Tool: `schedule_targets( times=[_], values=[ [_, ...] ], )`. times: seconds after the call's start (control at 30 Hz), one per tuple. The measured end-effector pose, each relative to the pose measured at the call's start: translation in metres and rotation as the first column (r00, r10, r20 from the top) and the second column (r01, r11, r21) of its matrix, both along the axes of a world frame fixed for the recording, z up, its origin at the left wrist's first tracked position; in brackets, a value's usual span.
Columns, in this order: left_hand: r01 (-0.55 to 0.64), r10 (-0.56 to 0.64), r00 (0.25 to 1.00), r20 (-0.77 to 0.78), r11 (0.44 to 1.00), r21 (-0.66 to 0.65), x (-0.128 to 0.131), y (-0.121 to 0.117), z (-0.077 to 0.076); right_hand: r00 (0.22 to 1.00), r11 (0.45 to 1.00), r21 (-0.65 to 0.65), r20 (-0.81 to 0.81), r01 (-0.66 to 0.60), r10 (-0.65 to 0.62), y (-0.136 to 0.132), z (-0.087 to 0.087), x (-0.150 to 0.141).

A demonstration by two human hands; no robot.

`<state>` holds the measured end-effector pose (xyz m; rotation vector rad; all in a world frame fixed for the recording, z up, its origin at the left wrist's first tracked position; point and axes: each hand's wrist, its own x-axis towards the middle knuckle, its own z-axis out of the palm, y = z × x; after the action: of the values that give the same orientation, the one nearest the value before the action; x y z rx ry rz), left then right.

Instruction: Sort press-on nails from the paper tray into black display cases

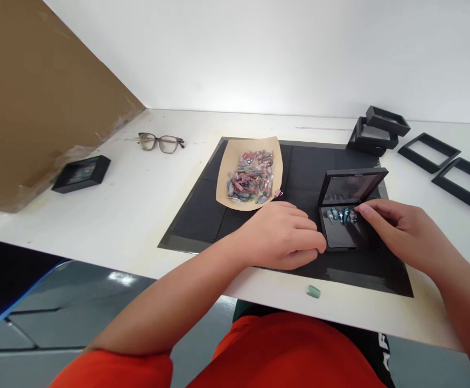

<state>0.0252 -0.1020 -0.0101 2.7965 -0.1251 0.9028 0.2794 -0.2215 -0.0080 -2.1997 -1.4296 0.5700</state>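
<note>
An open black display box [345,237] stands on a black mat [202,215], its lid [351,186] tilted up. A row of small teal press-on nails [339,215] lies inside it. My right hand [396,231] reaches in from the right, fingers pinched together at the row's right end. My left hand [283,234] rests curled on the mat against the box's left edge, fingertips touching its front left corner. I cannot make out anything in it.
A tan paper tray [235,156] of several colourful nails sits behind my left hand. Black boxes [376,132] and frames [428,152] lie at the back right. Glasses [161,141] and another black box [80,173] lie left. A green nail [313,291] sits by the table's front edge.
</note>
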Motion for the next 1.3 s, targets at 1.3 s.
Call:
schedule_targets(
  times=[1.3],
  values=[
    [-0.776, 0.667, 0.496, -0.557, 0.628, 0.062, -0.088, 0.079, 0.018, 0.995, 0.998, -0.059, 0.1, -0.006, 0.012, -0.011, 0.009, -0.005]
  ],
)
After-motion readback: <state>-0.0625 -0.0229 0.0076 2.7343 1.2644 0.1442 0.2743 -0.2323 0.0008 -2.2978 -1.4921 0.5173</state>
